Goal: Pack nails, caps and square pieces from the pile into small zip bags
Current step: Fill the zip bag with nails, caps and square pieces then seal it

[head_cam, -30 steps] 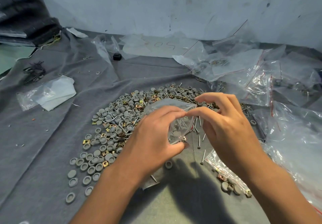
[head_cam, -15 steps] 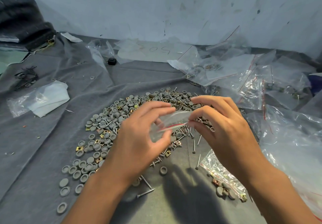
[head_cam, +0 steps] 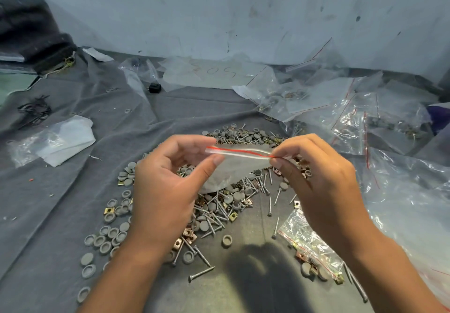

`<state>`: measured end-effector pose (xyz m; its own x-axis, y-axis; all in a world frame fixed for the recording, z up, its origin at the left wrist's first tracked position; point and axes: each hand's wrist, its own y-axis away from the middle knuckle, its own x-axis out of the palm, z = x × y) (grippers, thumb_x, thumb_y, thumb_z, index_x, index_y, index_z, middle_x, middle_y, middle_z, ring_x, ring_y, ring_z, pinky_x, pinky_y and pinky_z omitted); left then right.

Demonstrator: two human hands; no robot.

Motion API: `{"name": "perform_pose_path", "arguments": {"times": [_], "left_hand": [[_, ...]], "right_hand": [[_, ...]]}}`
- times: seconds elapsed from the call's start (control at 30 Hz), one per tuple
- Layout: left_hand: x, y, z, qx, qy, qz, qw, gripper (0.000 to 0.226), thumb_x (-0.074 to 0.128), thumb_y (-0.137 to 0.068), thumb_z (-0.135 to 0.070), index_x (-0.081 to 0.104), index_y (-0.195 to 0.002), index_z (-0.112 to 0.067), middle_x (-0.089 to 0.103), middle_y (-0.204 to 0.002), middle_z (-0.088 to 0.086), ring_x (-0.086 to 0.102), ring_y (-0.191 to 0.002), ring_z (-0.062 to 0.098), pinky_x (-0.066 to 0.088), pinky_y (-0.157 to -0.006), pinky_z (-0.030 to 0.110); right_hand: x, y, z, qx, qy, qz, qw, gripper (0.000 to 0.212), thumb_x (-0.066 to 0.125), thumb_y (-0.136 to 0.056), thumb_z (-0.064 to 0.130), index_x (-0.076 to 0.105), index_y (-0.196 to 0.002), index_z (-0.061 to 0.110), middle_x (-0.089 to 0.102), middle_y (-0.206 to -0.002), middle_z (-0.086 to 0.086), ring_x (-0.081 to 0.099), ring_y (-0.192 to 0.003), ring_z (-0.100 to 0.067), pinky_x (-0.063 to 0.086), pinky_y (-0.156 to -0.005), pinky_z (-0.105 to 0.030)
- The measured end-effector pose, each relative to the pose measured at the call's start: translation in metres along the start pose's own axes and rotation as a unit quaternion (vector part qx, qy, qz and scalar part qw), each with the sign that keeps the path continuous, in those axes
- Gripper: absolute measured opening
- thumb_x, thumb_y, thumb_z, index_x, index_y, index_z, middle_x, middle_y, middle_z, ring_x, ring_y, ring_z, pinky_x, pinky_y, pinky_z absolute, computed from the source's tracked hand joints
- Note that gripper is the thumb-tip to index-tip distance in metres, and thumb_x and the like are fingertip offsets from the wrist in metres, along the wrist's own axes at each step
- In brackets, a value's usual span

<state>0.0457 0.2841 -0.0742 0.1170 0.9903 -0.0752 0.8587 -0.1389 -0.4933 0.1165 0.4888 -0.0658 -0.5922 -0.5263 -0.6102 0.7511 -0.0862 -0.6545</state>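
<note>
Grey cloth (head_cam: 73, 191) covers the work surface, rumpled toward a scuffed pale wall (head_cam: 219, 8), and the pile (head_cam: 226, 203) of nails, grey caps and brass square pieces spreads across its middle. Clear bags (head_cam: 353, 118), some with red seal lines, heap along the cloth's far right edge, and one filled small bag (head_cam: 309, 244) lies near the front right, just beside the pile.

Both hands hold a small zip bag (head_cam: 233, 166) above the pile's far half. The left hand (head_cam: 165, 191) pinches the bag's left end of the seal between thumb and curled forefinger, palm turned toward the right. The right hand (head_cam: 323, 186) pinches the seal's right end between thumb and forefinger tips, the other fingers folded beneath. The red strip runs level between the two pinches, and the bag's body sags down and leftward under it. What it holds, if anything, is hard to make out through the cloudy plastic.

I judge the step to be closing or checking the seal. The risk: if the strip is only partly pressed, a gap would let nails slip out once the bag is set down. Nail points could also pierce the thin film if the fingers squeeze the body. A loosened pinch at either end would tip the bag and spill it back into the pile, mixing counted parts with loose ones.
</note>
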Motion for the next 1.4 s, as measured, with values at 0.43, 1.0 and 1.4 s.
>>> {"name": "perform_pose_path", "arguments": {"times": [0.43, 1.0, 1.4], "left_hand": [[0.009, -0.006, 0.012, -0.191, 0.235, -0.047, 0.952, 0.024, 0.082, -0.061, -0.028, 0.08, -0.084, -0.028, 0.074, -0.083, -0.002, 0.067, -0.079, 0.005, 0.053, -0.071, 0.014], [0.008, -0.006, 0.008, -0.155, 0.175, 0.029, 0.972, 0.027, 0.081, -0.077, -0.026, 0.069, -0.101, -0.029, 0.074, -0.094, -0.002, 0.069, -0.088, 0.009, 0.056, -0.077, 0.021], [0.008, 0.001, 0.003, -0.13, 0.12, 0.098, 0.979, 0.039, 0.085, -0.073, -0.037, 0.062, -0.104, -0.032, 0.075, -0.09, 0.007, 0.073, -0.078, 0.02, 0.057, -0.064, 0.025]], "right_hand": [[0.005, 0.002, -0.008, 0.261, -0.362, 0.058, 0.893, 0.035, 0.079, -0.072, 0.033, 0.065, -0.103, 0.031, 0.075, -0.09, 0.0, 0.069, -0.078, -0.008, 0.054, -0.067, -0.022], [0.018, 0.01, -0.003, 0.21, -0.304, 0.066, 0.927, 0.033, 0.072, -0.085, 0.039, 0.058, -0.115, 0.039, 0.07, -0.105, 0.01, 0.068, -0.096, -0.011, 0.054, -0.08, -0.027], [0.019, 0.008, 0.003, 0.185, -0.321, 0.057, 0.927, 0.034, 0.08, -0.083, 0.036, 0.057, -0.108, 0.039, 0.073, -0.099, 0.004, 0.071, -0.09, -0.015, 0.057, -0.072, -0.029]]}}
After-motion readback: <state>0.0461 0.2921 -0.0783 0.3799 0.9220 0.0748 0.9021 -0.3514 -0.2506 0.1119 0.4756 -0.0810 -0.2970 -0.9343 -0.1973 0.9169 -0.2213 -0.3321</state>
